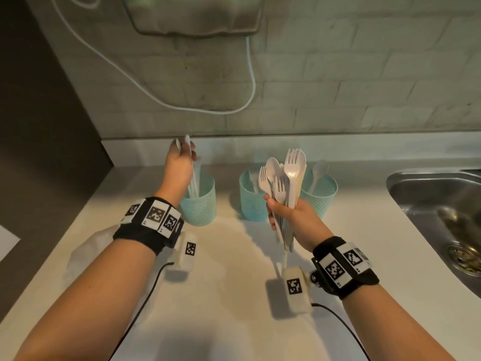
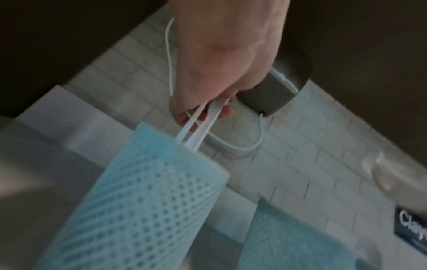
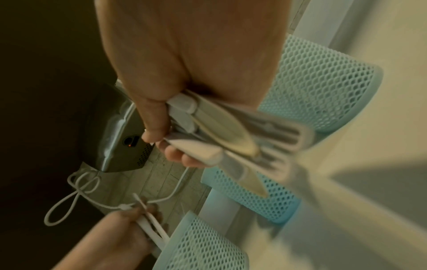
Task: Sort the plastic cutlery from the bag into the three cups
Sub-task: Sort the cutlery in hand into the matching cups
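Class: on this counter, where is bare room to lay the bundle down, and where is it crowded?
Free: the counter between the two forearms, in front of the cups, and the strip between the right cup and the sink. Crowded: the cup row at the wall, where the left hand holds pieces in the left cup and the right hand grips the bundle.

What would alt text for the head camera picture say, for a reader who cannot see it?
A person's left hand lowers thin white plastic cutlery into the leftmost of three pale blue perforated cups, while the right hand grips a bunch of white plastic forks and spoons. The cups stand on a white counter beside a steel sink.
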